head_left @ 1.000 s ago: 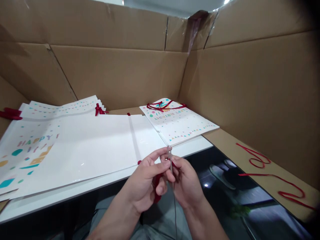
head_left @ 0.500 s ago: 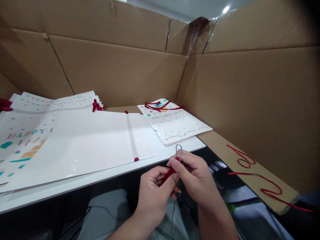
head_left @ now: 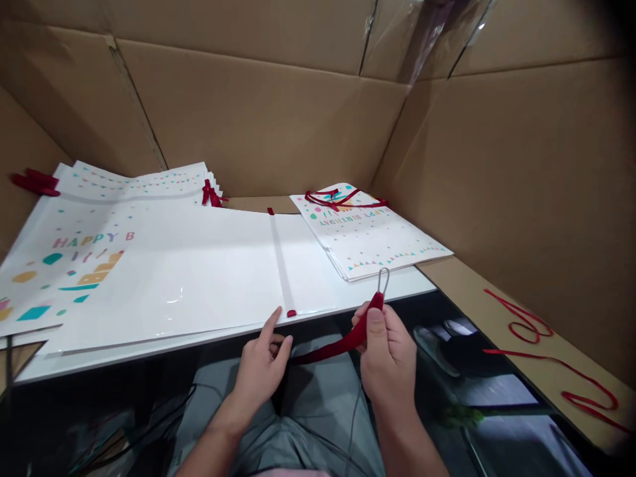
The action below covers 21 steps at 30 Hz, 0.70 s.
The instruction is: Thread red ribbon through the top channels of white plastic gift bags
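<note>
While the right hand (head_left: 390,358) pinches red ribbon (head_left: 332,348), the left hand (head_left: 257,372) gapes nearby

Creased cardboard back wall (head_left: 263,112) that met a side wall (head_left: 521,185) at right, clear tape (head_left: 427,40) that glinted near their corner, glossy dark panel (head_left: 491,374) that lay lower right, cardboard strip (head_left: 561,348) that ran alongside.

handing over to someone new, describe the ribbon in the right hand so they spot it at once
Start from the big white sheet and find the right hand off its near right corner. It holds a dark red ribbon whose lower end trails toward the left hand. Unlike the thin red ribbons lying on the cardboard, it is wider and has a wire loop at its top.
</note>
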Available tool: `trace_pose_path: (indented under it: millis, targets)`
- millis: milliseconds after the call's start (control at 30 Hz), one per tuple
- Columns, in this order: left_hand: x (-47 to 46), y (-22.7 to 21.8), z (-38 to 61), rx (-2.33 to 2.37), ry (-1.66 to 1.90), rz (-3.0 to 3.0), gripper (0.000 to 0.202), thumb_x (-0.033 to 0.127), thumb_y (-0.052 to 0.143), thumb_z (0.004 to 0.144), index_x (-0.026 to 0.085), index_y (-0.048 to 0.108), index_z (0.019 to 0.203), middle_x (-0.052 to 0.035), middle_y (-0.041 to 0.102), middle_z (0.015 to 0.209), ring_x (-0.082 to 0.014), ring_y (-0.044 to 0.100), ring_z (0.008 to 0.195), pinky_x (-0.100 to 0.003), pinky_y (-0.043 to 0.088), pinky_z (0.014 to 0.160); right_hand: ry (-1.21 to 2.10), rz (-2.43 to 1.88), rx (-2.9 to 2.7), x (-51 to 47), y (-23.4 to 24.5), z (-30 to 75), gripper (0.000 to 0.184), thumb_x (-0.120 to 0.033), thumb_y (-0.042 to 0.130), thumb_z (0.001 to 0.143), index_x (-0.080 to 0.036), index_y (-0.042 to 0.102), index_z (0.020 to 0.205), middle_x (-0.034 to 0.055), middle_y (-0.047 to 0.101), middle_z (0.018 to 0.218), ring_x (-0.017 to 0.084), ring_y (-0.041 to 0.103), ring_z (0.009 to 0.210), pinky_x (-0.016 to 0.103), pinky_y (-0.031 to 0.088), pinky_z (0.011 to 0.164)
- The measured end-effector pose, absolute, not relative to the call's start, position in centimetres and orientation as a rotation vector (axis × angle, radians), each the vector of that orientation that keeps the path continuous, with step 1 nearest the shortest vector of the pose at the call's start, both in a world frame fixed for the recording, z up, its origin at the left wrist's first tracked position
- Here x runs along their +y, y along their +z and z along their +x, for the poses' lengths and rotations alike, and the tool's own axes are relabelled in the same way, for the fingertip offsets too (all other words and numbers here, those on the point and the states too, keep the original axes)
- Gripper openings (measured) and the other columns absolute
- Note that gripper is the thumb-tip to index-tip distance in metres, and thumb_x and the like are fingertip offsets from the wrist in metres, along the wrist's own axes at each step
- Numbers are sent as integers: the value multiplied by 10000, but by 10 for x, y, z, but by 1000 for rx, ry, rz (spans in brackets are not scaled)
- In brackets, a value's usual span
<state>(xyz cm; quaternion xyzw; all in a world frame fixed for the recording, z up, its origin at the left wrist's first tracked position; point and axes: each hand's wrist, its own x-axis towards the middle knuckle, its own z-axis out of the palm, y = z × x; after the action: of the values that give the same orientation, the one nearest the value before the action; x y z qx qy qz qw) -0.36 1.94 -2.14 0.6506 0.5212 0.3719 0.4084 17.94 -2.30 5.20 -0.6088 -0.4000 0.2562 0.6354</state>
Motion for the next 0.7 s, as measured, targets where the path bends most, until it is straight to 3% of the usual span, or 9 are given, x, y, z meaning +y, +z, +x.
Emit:
trace_pose_path:
  millis: [133, 300, 500, 600, 700]
  targets:
    - [13, -41, 6, 1207, 1172, 1286, 543, 458, 648, 882, 159, 540, 1322, -82, 762, 927, -193, 736, 783, -291, 580, 733, 406, -1401, -828, -19, 47, 164, 455, -575, 477, 966, -153, 608, 860, 0, 549, 636, 109, 473, 540, 211, 370, 506]
    - [20, -41, 23, 1198, 1306, 975, 460, 452, 761, 778, 174, 546, 1074, -89, 776, 840, -212, 752, 760, -287, 603, 666, 306, -1399, -1195, -17, 53, 158, 401, -400, 439, 1016, -157, 559, 720, -16, 524, 592, 86, 459, 524, 197, 355, 507]
    - [25, -29, 33, 1163, 1299, 853, 448, 392, 795, 732, 186, 520, 1019, -76, 779, 779, -198, 756, 731, -263, 598, 669, 54, -1378, -1634, -8, 62, 159, 306, -198, 442, 997, -154, 500, 699, -19, 489, 632, 74, 427, 581, 203, 330, 574]
    - [24, -29, 34, 1152, 1298, 819, 457, 377, 804, 714, 189, 514, 1013, -71, 779, 770, -198, 757, 728, -256, 594, 663, 41, -1384, -1649, -11, 82, 172, 344, -204, 460, 994, -157, 461, 654, -33, 431, 575, 66, 373, 532, 213, 290, 537]
    - [24, -30, 35, 1152, 1295, 826, 444, 376, 797, 720, 183, 529, 1017, -76, 781, 781, -199, 759, 753, -261, 596, 696, 202, -1376, -1427, -18, 108, 195, 382, -322, 474, 1012, -165, 473, 664, -34, 406, 578, 73, 354, 529, 211, 275, 502]
